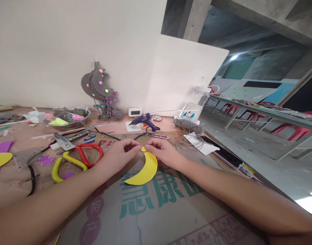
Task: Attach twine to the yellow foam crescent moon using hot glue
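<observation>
A yellow crescent-shaped piece (148, 170), flat like felt or foam sheet, hangs over the cardboard (115, 211) with its narrow top end up. My left hand (124, 152) is closed in a pinch at the left side of that top end. From the right, my right hand (164, 153) pinches the same end between thumb and fingers. A thin greyish line shows at the top between the fingertips, too small to make out. Just beyond the hands lies a blue glue gun (145, 120), its nozzle pointing left.
Scissors (89, 154) with red and yellow handles lie left, near purple scraps (46, 160). Behind are a metal bowl (87, 119) of materials, grey crescent ornaments (97, 83) on the wall and a small clock (135, 112). Grey cord (188, 125), a phone (227, 156) and a clear jug (196, 102) stand right.
</observation>
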The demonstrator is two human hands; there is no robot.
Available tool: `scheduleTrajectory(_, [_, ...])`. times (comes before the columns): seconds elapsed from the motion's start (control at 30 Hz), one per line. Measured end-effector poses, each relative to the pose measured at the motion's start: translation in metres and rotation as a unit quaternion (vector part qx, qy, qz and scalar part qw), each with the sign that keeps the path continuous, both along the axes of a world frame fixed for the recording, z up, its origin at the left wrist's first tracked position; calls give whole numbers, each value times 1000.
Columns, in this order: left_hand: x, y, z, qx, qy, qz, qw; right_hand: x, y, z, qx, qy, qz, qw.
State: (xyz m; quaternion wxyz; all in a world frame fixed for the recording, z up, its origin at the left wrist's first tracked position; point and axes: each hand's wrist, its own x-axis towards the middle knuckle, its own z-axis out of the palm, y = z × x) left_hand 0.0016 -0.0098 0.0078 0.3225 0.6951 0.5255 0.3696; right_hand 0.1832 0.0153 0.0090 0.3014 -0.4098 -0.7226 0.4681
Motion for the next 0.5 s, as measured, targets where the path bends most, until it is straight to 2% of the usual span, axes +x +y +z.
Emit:
scheduleTrajectory(0.3, [0,-1,0,-2,-31,3,1000,-1,-5,0,-6,17,-7,1000])
scheduleTrajectory(0.4, [0,-1,-1,-5,-42,12,999,5,2,9,68,39,-27,997])
scheduleTrajectory(0.5, [0,-1,-2,-17,-40,13,999,19,20,21,175,43,-104,978])
